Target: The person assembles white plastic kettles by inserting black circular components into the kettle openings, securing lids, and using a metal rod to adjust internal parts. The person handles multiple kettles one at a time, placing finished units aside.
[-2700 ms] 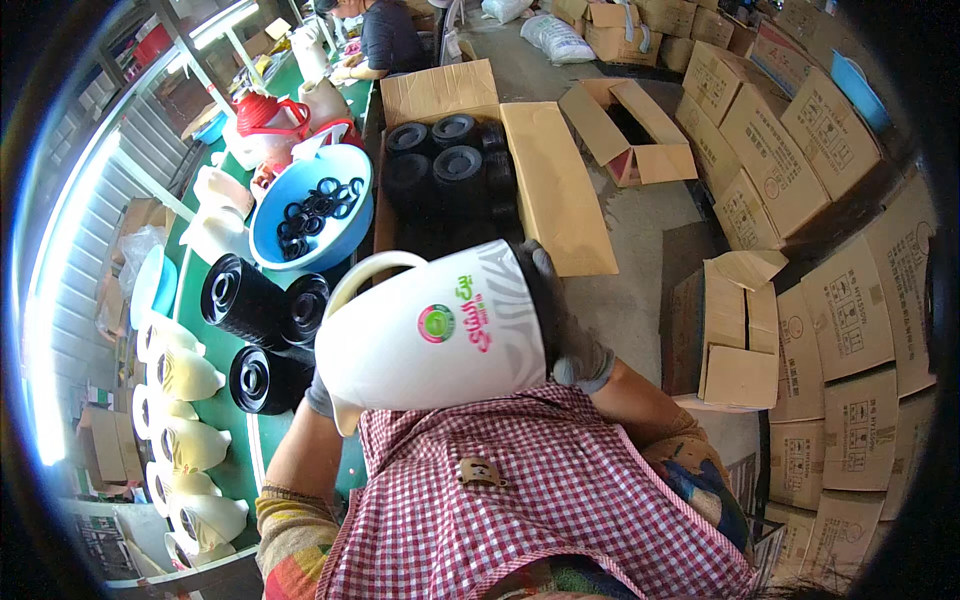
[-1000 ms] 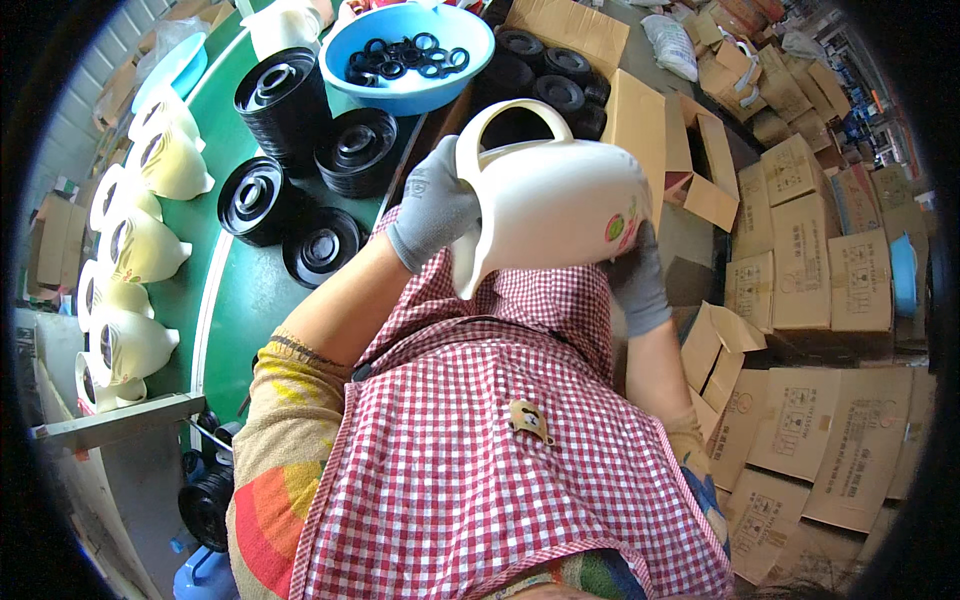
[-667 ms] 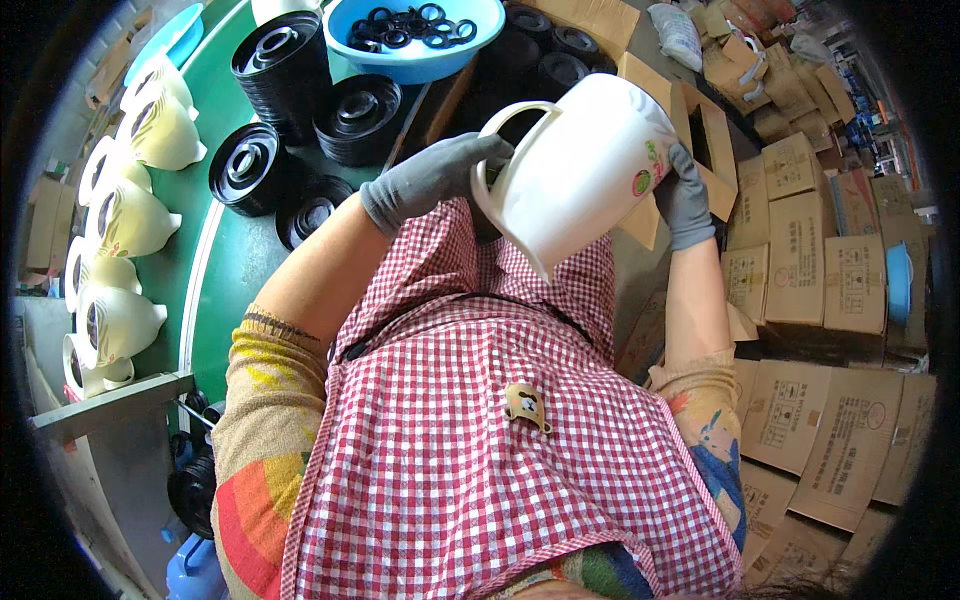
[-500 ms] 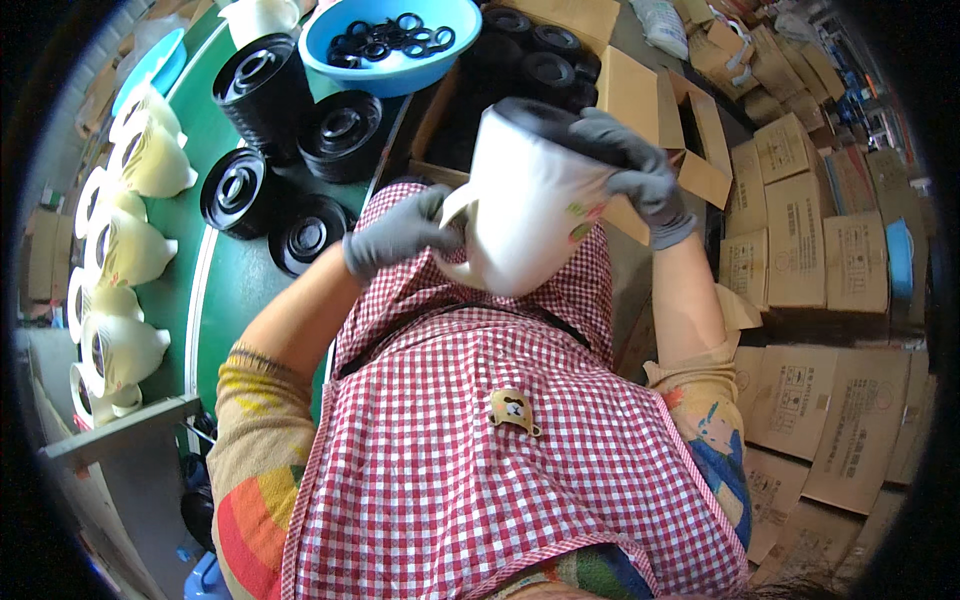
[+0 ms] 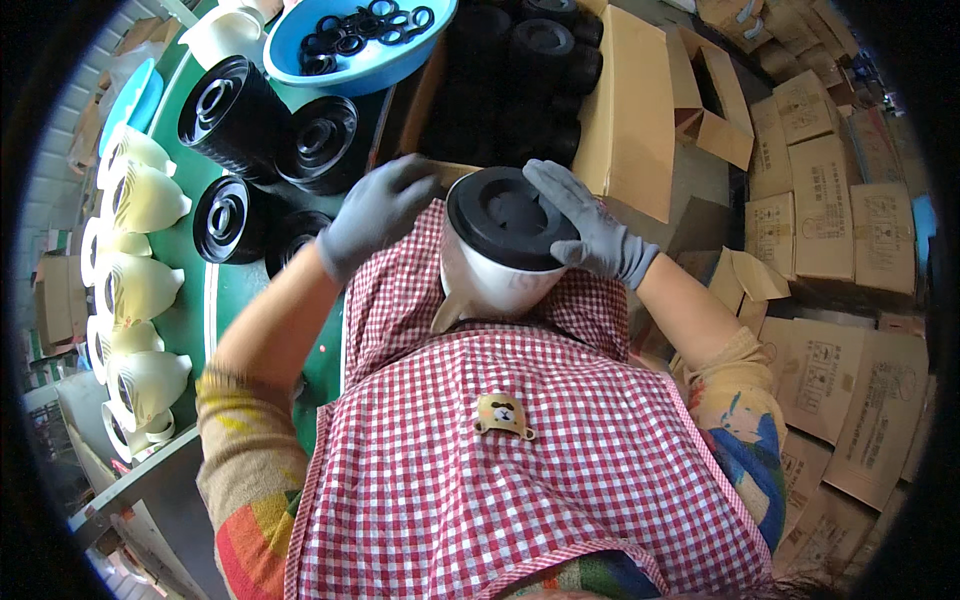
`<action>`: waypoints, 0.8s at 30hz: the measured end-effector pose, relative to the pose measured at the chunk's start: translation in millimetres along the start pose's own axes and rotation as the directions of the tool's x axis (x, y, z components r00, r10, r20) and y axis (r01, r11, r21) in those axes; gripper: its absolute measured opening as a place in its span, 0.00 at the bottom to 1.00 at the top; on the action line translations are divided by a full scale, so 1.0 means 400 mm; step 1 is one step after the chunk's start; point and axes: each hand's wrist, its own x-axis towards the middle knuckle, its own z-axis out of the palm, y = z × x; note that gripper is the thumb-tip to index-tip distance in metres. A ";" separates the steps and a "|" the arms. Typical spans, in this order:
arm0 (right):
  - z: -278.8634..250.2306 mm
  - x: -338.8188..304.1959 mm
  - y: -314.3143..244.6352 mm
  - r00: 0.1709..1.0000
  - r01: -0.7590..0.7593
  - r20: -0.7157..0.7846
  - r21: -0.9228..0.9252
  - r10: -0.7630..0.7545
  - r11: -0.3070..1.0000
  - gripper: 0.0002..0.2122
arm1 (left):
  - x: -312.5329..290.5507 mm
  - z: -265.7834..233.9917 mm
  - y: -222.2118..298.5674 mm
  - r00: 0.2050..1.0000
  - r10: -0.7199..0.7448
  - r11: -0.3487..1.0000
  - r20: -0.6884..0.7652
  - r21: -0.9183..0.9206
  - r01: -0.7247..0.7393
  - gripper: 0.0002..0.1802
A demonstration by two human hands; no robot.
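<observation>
Left hand, head view: gray-gloved left hand [image 5: 372, 215], grip apart, fingers stretched out with nothing between them, just beside the jug on its left.
Right hand: gray-gloved right hand [image 5: 600, 235], fingers on the right side of the black disc, thumb lower at its rim; cannot tell whether the grip clamps it.
White jug [image 5: 500, 288]: in front of the checked apron [image 5: 480, 480], off the table's right edge, its black disc [image 5: 510, 220] facing up; a cream projection points down toward the lower left.
Table: green table [image 5: 242, 285], pale shells [image 5: 140, 290] in a row along its left edge, stacked black discs [image 5: 235, 125] toward its right edge.
Blue basin [image 5: 375, 75]: beyond the stacks, black rings [image 5: 365, 32] inside.
Open carton [image 5: 640, 110]: beside the table's right edge, black round pieces [image 5: 540, 45] inside.
</observation>
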 end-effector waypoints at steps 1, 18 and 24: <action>-0.008 0.019 -0.004 1.000 0.020 0.011 -0.067 -0.019 0.998 0.49 | 0.067 0.028 -0.050 0.987 0.132 0.981 -0.093 -0.130 -0.144 0.19; -0.091 0.189 0.113 0.834 0.550 0.171 -0.206 -0.524 0.809 0.34 | 0.299 0.183 -0.136 0.767 0.074 0.185 0.637 -0.765 0.617 0.20; 0.019 0.243 -0.083 0.897 0.390 0.250 -0.065 -0.364 0.918 0.30 | 0.457 0.232 -0.085 0.759 0.033 0.828 0.650 -0.443 0.343 0.21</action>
